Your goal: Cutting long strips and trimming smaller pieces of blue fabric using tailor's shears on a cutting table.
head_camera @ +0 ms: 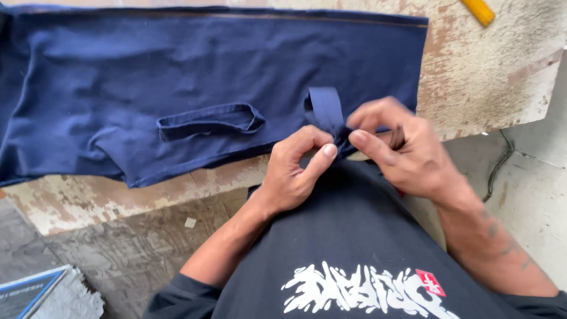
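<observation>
A dark navy garment (177, 71) lies spread flat on a worn, paint-stained table (490, 77). Near its front edge a navy fabric strip (325, 109) stands up in a loop. My left hand (295, 171) pinches the base of that strip between thumb and fingers. My right hand (401, 147) pinches the same spot from the right, and a small dark tool (397, 137) sticks out between its fingers. A second navy strip (207, 121) lies flat on the garment to the left.
A yellow object (479, 10) lies at the table's far right corner. A dark cable (499, 165) hangs down at the table's right side. On the floor at lower left sits a blue-edged flat thing (26, 292).
</observation>
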